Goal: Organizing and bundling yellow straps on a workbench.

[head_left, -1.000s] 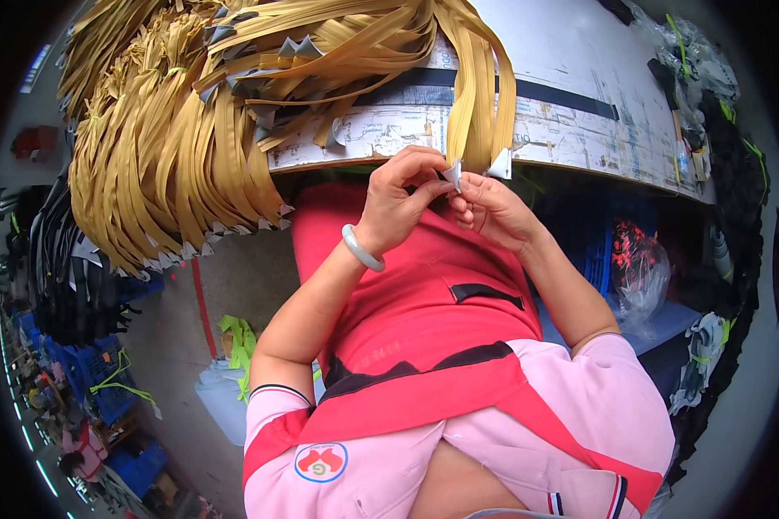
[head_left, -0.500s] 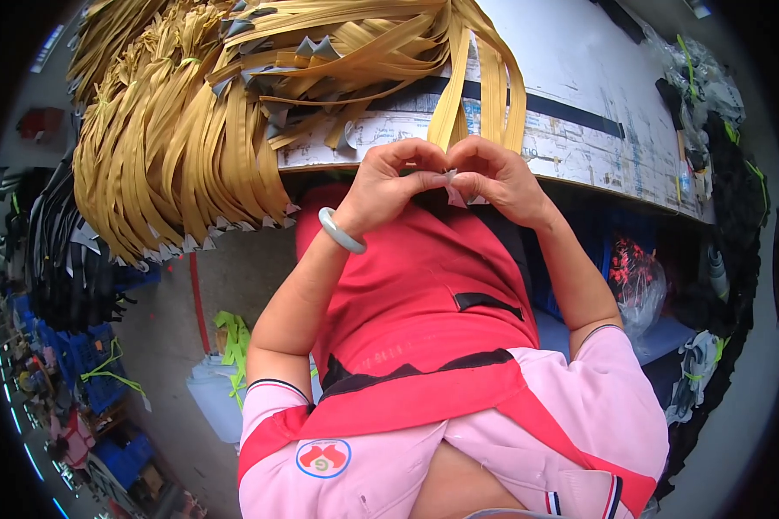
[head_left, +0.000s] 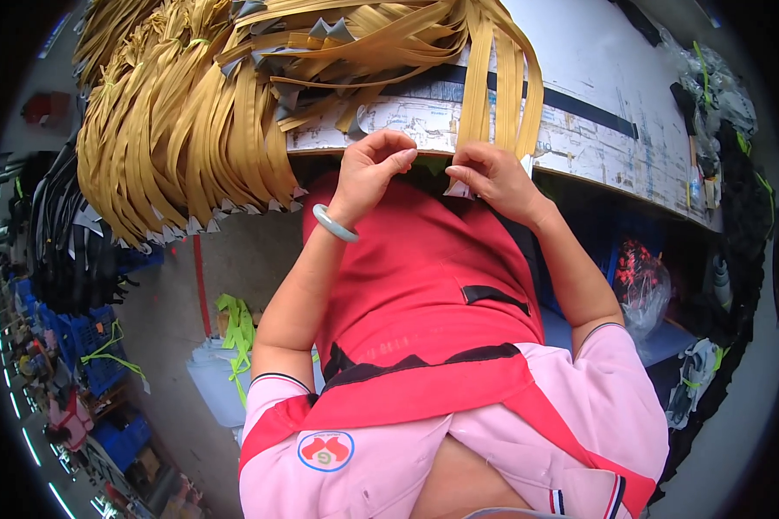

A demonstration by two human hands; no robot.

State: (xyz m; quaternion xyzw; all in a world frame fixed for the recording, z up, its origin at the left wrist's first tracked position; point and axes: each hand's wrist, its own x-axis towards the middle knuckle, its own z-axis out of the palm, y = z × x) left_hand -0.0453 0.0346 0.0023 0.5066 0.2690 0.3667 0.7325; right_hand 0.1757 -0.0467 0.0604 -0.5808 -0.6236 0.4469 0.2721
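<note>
Golden-yellow zippers (head_left: 476,95) hang over the table's near edge, their lower ends running down to my right hand (head_left: 502,184). That hand is closed, its thumb and fingers pinching a zipper end by a pale tab (head_left: 459,189). To its left, my left hand (head_left: 368,177), with a pale bangle (head_left: 336,225) on the wrist, is raised apart from the zippers. Its thumb and forefinger are pressed together; whatever sits between them, if anything, is too small to name.
A thick heap of yellow zippers (head_left: 182,147) with pale-tipped ends drapes over the table's left side. The worn white tabletop (head_left: 580,164) carries a black strip (head_left: 580,112). Plastic-wrapped bundles (head_left: 714,86) lie at the right. Below left are blue crates (head_left: 91,359) and black strips (head_left: 56,251).
My hands, together at the pale zipper tab before, have come apart. The left has moved left, away from the tab; the right has shifted a little right and keeps its pinch.
</note>
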